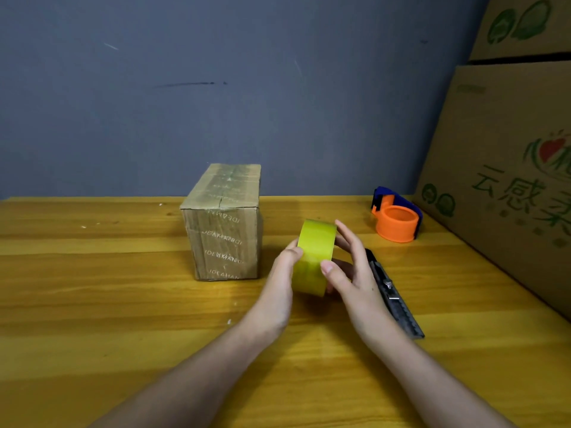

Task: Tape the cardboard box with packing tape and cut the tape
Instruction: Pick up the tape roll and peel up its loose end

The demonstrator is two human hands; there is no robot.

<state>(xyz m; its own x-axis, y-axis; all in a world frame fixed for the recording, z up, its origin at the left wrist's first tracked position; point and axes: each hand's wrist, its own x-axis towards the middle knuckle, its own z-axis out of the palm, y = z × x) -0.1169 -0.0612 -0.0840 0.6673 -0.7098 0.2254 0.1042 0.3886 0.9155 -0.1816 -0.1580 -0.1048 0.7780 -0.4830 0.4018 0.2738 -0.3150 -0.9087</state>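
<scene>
Grey-blue wall (216, 88) behind, matte, scuffed with a dark streak and pale scratches. Below it, table (92, 273) of glossy yellow-brown wood planks, grain running left to right, a few white flecks on top. Box (224, 223) of worn brown cardboard standing left of centre toward the far edge, blocky and upright, top seam cracked under clear glossy tape, faint printed lettering upside down on the near face. Just right of it and nearer, roll (315, 257) of yellow-green tape, smooth and shiny, held on edge between both hands, core hidden. Left hand (278, 291) pressed against the roll's left side, fingertips curled onto the rim. Right hand (352, 273) cupping the right side, thumb on the near face, fingers spread and only loosely bent; loose tape end hard to make out. Knife (395, 304), a dark slim utility cutter with a metal slider, lying flat right of the hands, far end partly hidden behind the right hand. Dispenser (397, 217) of orange plastic with a round hub and blue back, far right, well apart from the roll. Cartons (509, 149), large and tan with green printing, stacked at the right edge, cut off by the frame.
</scene>
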